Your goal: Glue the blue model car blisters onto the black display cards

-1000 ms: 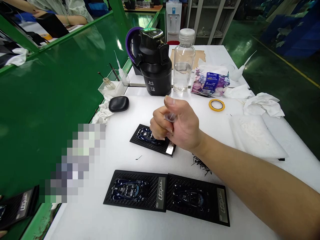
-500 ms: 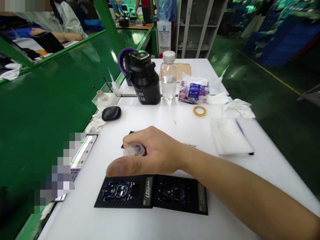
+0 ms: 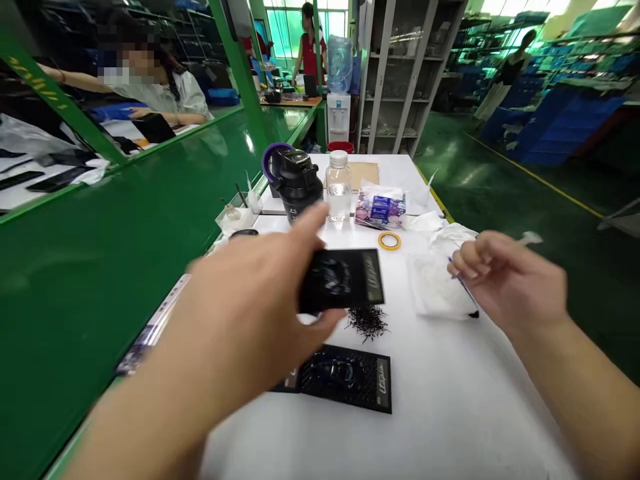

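Observation:
My left hand (image 3: pixel 250 307), blurred, grips a black card (image 3: pixel 345 277) by its left edge, thumb and fingers on opposite sides. A small dark model car and a grey lettered strip show on that card. Below it on the white table lies another black card (image 3: pixel 345 377) with a dark blue car, and part of one more beside it, mostly behind my left hand. At right my right hand (image 3: pixel 515 280) is closed, fingers curled. A translucent flanged end of a syringe (image 3: pixel 531 238) sticks out behind it; the rest is hidden.
A pile of thin black bits (image 3: pixel 367 322) lies behind the cards. Farther back are yellow tape (image 3: pixel 389 241), a white pad (image 3: pixel 430 287), a tissue pack (image 3: pixel 380 205), a clear bottle (image 3: pixel 339 190) and a black flask (image 3: pixel 299 183). A co-worker (image 3: pixel 165 93) sits beyond the green partition.
My right hand has moved from above the cards to the right, near the white pad. My left hand has come into view, holding a card up. The view has tilted upward.

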The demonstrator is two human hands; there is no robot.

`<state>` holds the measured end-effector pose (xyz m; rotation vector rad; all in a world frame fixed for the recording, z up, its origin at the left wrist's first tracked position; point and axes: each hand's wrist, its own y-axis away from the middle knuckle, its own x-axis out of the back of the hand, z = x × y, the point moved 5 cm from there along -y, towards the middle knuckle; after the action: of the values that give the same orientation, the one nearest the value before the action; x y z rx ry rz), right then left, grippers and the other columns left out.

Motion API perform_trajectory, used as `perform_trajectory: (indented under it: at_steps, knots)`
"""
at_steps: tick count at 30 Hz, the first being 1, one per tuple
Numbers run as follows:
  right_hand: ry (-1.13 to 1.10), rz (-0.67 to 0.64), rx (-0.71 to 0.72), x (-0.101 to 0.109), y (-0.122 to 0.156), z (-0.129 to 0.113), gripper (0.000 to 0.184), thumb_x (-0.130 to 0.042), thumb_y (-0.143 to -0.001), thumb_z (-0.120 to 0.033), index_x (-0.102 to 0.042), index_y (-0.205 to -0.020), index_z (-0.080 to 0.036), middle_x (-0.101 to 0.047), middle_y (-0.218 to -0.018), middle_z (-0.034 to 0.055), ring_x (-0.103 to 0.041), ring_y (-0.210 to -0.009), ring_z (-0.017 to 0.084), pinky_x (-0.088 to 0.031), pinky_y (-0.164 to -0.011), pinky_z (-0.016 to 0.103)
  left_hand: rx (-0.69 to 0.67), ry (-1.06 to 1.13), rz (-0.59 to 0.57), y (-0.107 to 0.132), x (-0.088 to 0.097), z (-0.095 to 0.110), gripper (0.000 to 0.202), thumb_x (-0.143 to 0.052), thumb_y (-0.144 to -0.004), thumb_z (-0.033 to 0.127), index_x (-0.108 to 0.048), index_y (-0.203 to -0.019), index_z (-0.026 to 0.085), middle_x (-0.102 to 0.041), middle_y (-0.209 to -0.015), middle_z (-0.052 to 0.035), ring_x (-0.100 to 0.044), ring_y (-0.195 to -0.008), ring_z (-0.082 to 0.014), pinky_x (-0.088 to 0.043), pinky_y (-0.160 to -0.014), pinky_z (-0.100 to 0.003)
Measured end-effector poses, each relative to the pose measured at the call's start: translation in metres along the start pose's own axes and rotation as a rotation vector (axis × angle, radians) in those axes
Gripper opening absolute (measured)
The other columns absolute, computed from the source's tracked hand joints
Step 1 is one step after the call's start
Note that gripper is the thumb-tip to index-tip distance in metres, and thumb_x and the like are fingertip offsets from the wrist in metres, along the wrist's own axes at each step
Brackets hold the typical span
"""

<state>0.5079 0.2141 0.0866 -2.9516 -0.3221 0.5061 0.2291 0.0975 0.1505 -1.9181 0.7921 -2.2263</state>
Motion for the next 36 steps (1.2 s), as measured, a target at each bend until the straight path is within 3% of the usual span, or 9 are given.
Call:
perform_trajectory:
  at_steps: [2,4,7,9,18,36]
  knots:
    - [-0.172,-0.018,0.105,-0.022,0.007,-0.029,0.043,-0.062,-0.082,-0.048,-0.037,-0.061,-0.021,-0.023,-0.057,-0.0027,-0.029,-0.052,0.013,-0.037,-0.057,0.032,-0.105,0.005,0.019,-0.023,-0.018,0.024,0.081,-0.07,-0.078,0.036,-0.033,-0.147,0.015,-0.073,-0.103,-0.0092,-0.068,-0.091,-0.0309,-0.055,-0.081,-0.045]
    - [-0.31,-0.131,0.113,-0.047,0.018,-0.044,0.045,-0.054,-0.086,-0.058,-0.036,-0.065,-0.023,-0.021,-0.056,-0.0032,-0.024,-0.047,0.013,-0.032,-0.052,0.033,-0.182,0.08,0.027,-0.027,-0.039,0.042,0.08,-0.07,-0.078,0.033,-0.032,-0.146,0.014,-0.073,-0.102,-0.0096,-0.068,-0.09,-0.0292,-0.055,-0.079,-0.043]
    - [-0.435,-0.396,0.033,-0.079,0.038,-0.04,0.056,-0.039,-0.091,-0.068,-0.031,-0.062,-0.022,-0.026,-0.049,-0.0029,-0.023,-0.043,0.013,-0.031,-0.051,0.035,-0.201,0.224,0.039,-0.015,-0.059,0.053,0.085,-0.069,-0.078,0.031,-0.025,-0.15,0.017,-0.074,-0.102,-0.0083,-0.069,-0.091,-0.0265,-0.054,-0.08,-0.041]
    - [-0.463,-0.48,-0.032,-0.088,0.046,-0.03,0.063,-0.036,-0.091,-0.074,-0.027,-0.059,-0.02,-0.028,-0.047,-0.0032,-0.023,-0.044,0.012,-0.031,-0.054,0.035,-0.199,0.298,0.052,-0.009,-0.061,0.055,0.088,-0.068,-0.079,0.032,-0.022,-0.152,0.017,-0.074,-0.102,-0.0077,-0.069,-0.09,-0.0253,-0.054,-0.08,-0.04]
    - [-0.606,-0.428,-0.023,-0.084,0.042,-0.025,0.064,-0.04,-0.096,-0.065,-0.022,-0.055,-0.019,-0.024,-0.049,-0.0046,-0.022,-0.047,0.01,-0.03,-0.055,0.03,-0.185,0.344,0.156,-0.008,-0.051,0.055,0.076,-0.067,-0.081,0.03,-0.035,-0.146,0.011,-0.075,-0.102,-0.0086,-0.071,-0.088,-0.0225,-0.057,-0.078,-0.037]
    - [-0.476,-0.428,-0.063,-0.081,0.051,-0.02,0.062,-0.042,-0.096,-0.063,-0.021,-0.058,-0.018,-0.03,-0.055,-0.0028,-0.033,-0.055,0.012,-0.036,-0.065,0.032,-0.211,0.285,0.175,-0.006,-0.049,0.059,0.072,-0.068,-0.079,0.033,-0.042,-0.139,0.003,-0.076,-0.099,-0.0115,-0.071,-0.085,-0.0228,-0.055,-0.071,-0.036]
